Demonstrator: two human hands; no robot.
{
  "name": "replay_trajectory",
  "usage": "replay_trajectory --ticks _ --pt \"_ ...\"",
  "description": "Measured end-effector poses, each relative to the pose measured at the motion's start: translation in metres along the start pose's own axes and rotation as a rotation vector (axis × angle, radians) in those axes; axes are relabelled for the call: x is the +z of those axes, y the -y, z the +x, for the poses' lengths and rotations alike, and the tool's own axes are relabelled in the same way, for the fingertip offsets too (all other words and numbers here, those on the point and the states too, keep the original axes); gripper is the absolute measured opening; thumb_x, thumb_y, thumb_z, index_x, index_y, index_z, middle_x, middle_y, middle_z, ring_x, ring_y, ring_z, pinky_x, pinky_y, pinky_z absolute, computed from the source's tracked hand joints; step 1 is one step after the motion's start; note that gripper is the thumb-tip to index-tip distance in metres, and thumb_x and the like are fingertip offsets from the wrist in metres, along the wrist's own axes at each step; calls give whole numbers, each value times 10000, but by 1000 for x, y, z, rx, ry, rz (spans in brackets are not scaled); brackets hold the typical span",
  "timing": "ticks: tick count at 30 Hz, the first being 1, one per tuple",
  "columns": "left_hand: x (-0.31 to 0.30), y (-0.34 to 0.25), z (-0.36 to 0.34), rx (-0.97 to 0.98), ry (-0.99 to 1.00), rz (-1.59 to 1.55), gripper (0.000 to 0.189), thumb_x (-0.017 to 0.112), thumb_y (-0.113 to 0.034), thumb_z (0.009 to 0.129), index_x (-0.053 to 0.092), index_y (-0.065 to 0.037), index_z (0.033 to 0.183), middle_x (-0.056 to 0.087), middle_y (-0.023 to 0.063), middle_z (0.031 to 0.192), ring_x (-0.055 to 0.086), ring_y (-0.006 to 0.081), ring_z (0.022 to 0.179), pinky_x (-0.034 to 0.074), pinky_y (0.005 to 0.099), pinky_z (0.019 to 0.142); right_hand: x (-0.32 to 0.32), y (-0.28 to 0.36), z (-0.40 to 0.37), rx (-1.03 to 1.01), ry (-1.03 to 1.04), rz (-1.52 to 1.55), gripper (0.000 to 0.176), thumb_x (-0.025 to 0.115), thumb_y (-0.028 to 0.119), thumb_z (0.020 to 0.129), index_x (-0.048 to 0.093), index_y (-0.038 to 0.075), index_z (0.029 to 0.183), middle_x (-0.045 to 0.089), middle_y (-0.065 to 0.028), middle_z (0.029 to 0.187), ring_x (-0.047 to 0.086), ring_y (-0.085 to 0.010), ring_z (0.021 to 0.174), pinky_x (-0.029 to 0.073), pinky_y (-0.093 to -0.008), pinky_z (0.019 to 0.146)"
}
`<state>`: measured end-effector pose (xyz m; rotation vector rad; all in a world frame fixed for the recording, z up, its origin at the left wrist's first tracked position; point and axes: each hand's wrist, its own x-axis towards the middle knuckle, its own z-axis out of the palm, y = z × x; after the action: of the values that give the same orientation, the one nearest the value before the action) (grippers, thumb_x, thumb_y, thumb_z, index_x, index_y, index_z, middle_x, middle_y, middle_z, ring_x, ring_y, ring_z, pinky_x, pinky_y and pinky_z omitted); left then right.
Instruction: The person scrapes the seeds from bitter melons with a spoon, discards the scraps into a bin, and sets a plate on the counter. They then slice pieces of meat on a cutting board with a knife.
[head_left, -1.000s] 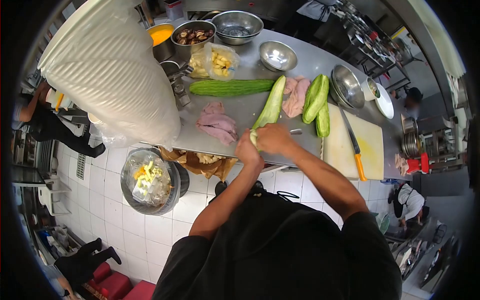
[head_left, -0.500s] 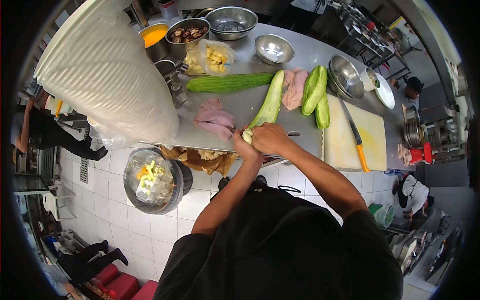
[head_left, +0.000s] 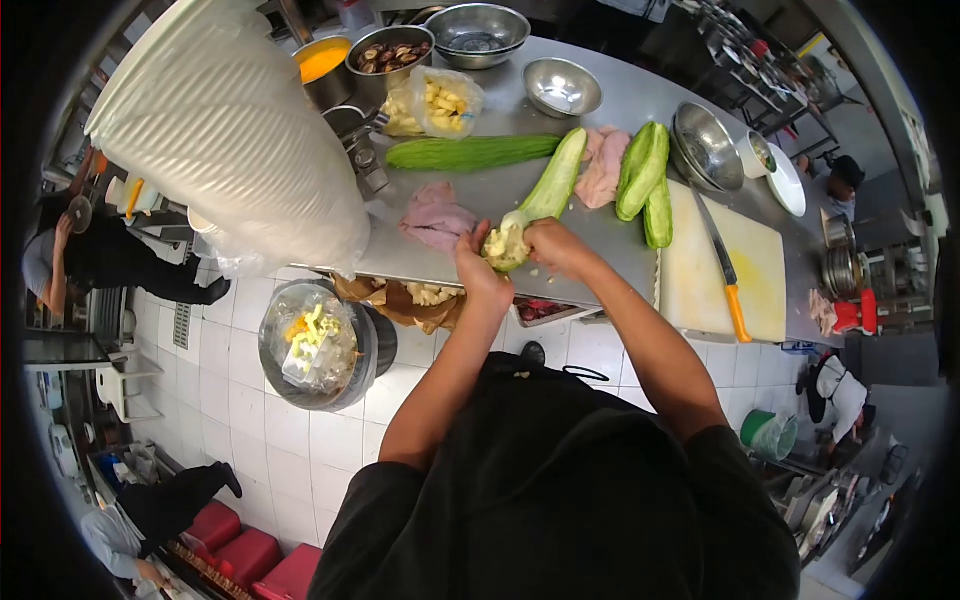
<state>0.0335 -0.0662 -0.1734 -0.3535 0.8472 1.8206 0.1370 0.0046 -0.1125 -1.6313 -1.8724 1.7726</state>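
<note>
A halved pale-green gourd (head_left: pixel 557 182) lies slanted on the steel counter, its near end at the edge. My left hand (head_left: pixel 484 270) holds that near end from the left, fingers curled round it. Loose cream-coloured pulp (head_left: pixel 507 241) is heaped on this end. My right hand (head_left: pixel 562 250) is closed at the pulp's right side; a spoon's handle poked out of it earlier, and the spoon is now mostly hidden. Beyond lies a whole dark-green gourd (head_left: pixel 470 152). Several hollowed halves (head_left: pixel 642 178) sit to the right, and pink raw meat (head_left: pixel 437 216) lies left of my hands.
A cutting board (head_left: pixel 755 270) bears an orange-handled knife (head_left: pixel 728 285). Steel bowls (head_left: pixel 562 88), a bag of yellow chunks (head_left: pixel 445 105) and pots stand at the back. Wrapped white containers (head_left: pixel 230 140) rise at left. A lined bin (head_left: pixel 312 350) stands below. Other people work around.
My right hand has moved slightly right, away from my left hand. The pulp at the gourd's near end now shows as a loose heap. The view has shifted a little.
</note>
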Motion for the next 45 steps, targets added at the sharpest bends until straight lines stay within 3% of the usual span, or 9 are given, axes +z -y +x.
replay_trajectory --ticks 7,10,15,31,34,37,40,44,45 --pt "1 -4 -12 -47 -32 29 440 386 -373 1033 536 -14 1236 563 143 1225 568 294 1114 458 461 983 -5 6 7 -198 -201 -1062 294 586 234 817 738 25 957 715 -194 1034 695 -320 968 548 -436 792" --pt "13 1 -22 -34 -100 125 415 421 -341 1028 530 -6 1248 574 142 1200 583 288 1079 475 443 952 8 13 -7 -237 -124 -1155 288 574 236 792 739 18 884 715 -215 925 695 -359 911 540 -480 809" --pt "-3 26 -5 -24 -75 133 429 520 -330 990 590 35 1203 623 136 1109 615 247 979 499 360 858 16 10 -28 -253 -62 -1082 278 586 242 793 736 24 878 714 -219 917 700 -367 879 549 -472 790" --pt "-11 9 -1 -148 74 -54 421 326 -381 1039 586 -74 1165 646 151 1097 610 301 1027 481 444 938 29 -5 -31 -282 -87 -719 346 489 216 828 696 -53 890 675 -308 950 673 -451 868 504 -530 840" --pt "-14 -6 -4 -179 100 -92 463 316 -410 1041 582 -66 1202 627 143 1172 588 300 1089 449 449 989 30 -36 -8 -462 -163 -409 331 494 229 826 679 -39 880 688 -245 829 661 -383 671 516 -500 637" --pt "-13 -16 -7 -196 72 -95 499 329 -434 1038 573 -55 1252 579 118 1266 541 279 1175 387 428 1059 19 -5 -21 12 125 75 296 500 241 819 650 -11 853 610 -121 692 542 -225 523 425 -385 445" --pt "-17 -28 -9 -246 41 -49 511 336 -448 1031 555 -60 1281 545 107 1337 487 283 1252 306 463 1121 14 26 -38 36 79 178 91 496 134 821 497 84 745 386 36 603 278 -50 476 193 -244 397" --pt "-22 -45 -23 -256 2 78 524 356 -481 1018 547 -82 1300 507 110 1386 429 286 1310 245 509 1146 11 31 -28 -35 73 153 114 486 122 827 489 83 720 397 30 591 288 -60 461 194 -260 397" --pt "-23 -49 -28 -245 5 120 528 361 -492 1014 548 -89 1300 498 114 1393 419 286 1319 240 518 1146 8 34 -24 -11 82 98 123 486 125 822 529 38 747 476 -39 591 383 -128 459 312 -319 418"
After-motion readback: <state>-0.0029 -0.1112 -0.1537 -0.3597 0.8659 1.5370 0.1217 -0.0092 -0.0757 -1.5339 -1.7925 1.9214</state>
